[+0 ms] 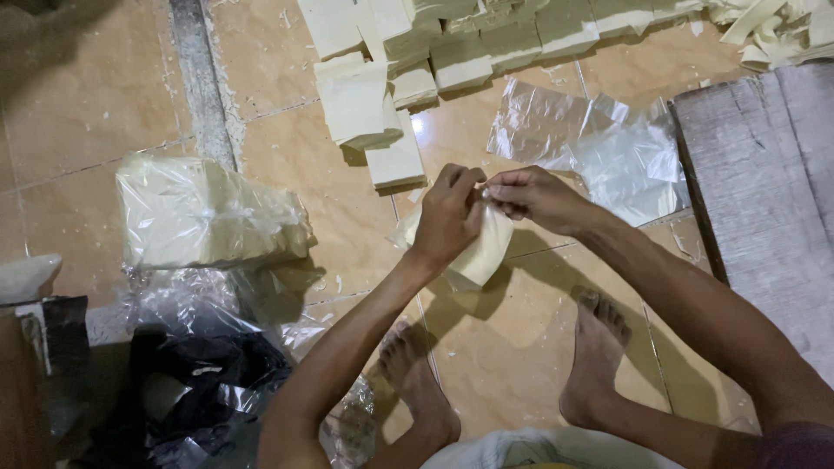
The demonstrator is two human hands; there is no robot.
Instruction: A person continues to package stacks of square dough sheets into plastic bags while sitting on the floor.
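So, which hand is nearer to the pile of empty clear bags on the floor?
Right. The right hand is just left of the empty clear bags; the left hand is farther away, beyond it.

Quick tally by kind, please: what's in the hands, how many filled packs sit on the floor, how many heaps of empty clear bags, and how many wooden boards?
Bagged pale block held by left hand and right hand: 1
Filled clear pack on the floor: 1
Heap of empty clear bags: 1
Wooden board: 1
Unbagged pale blocks: heaped, too overlapped to count
Total counted: 4
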